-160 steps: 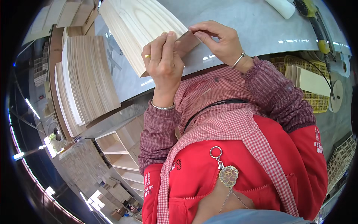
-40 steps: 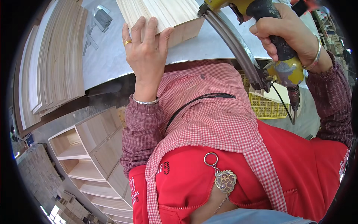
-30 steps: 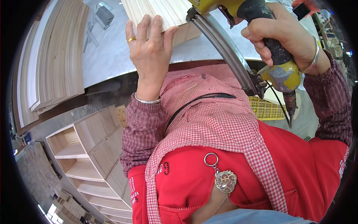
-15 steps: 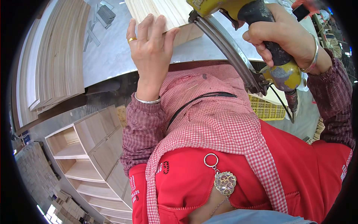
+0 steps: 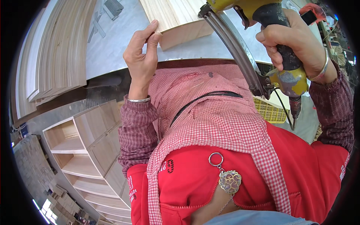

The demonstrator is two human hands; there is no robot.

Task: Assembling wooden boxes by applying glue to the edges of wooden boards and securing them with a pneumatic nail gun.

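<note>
In my right hand (image 5: 296, 47) is a yellow nail gun (image 5: 287, 80), my fingers wrapped round its black grip. Its long dark magazine slants down toward my apron, while the nose lies over the right side of a pale wooden box (image 5: 187, 33). My left hand (image 5: 140, 58) is at the near left corner of that box, thumb and forefinger pinching its edge. The other fingers curl in and are partly hidden. The box rests on the light grey worktable (image 5: 112, 56), its far part cut off by the frame.
Long thin boards (image 5: 62, 48) are stacked on the table's left. Grey nail strips (image 5: 112, 8) lie beyond my left hand. Open wooden boxes (image 5: 80, 163) stand stacked at lower left. A yellow plastic crate (image 5: 270, 110) is below the nail gun, whose dark hose (image 5: 284, 105) hangs nearby.
My left hand has gone from lying spread on the box top to pinching its left corner. The box and nail gun appear slightly farther right in view; my right hand keeps its grip.
</note>
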